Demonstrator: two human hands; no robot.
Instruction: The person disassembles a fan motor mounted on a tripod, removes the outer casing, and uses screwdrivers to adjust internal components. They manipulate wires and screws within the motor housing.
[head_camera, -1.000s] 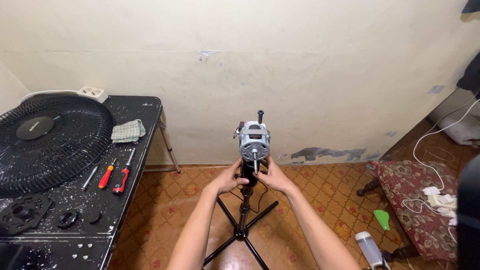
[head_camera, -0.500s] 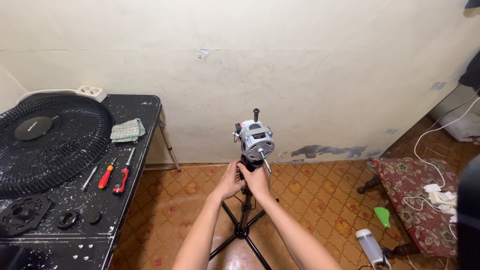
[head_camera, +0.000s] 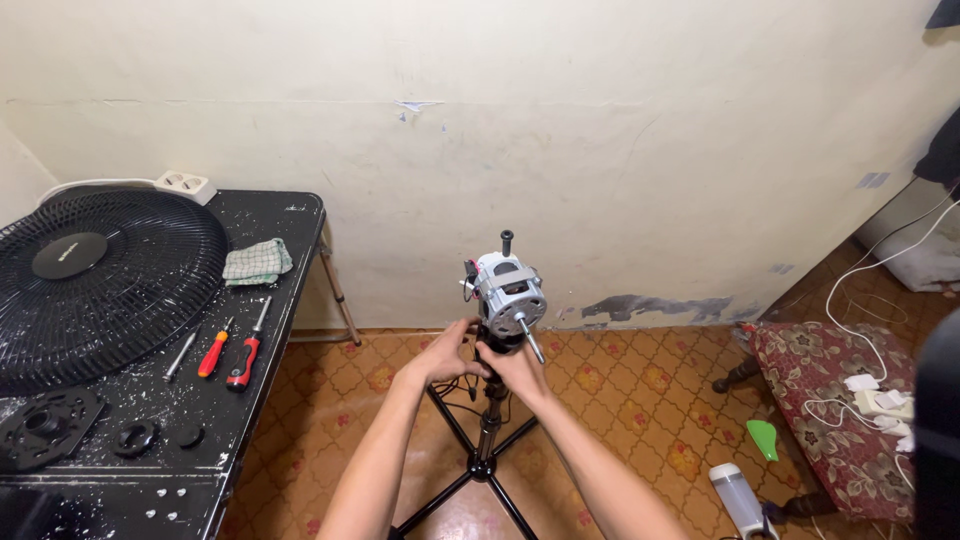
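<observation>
A bare silver fan motor (head_camera: 508, 292) with a protruding shaft and a black knob on top sits on a black stand pole (head_camera: 489, 425) with splayed legs on the tiled floor. My left hand (head_camera: 447, 352) and my right hand (head_camera: 515, 367) are both closed around the neck just under the motor, close together. The motor is tilted, its shaft pointing down toward the right.
A black paint-speckled table (head_camera: 255, 400) on the left carries a black fan grille (head_camera: 95, 285), a green checked cloth (head_camera: 256, 262), screwdrivers (head_camera: 230, 350), black round parts (head_camera: 45, 428) and a white power strip (head_camera: 182, 183). A patterned cushion (head_camera: 835, 390) with cables lies right.
My hands have drawn together from the motor's sides to the neck beneath it. The motor has swung, and its shaft now points down and to the right.
</observation>
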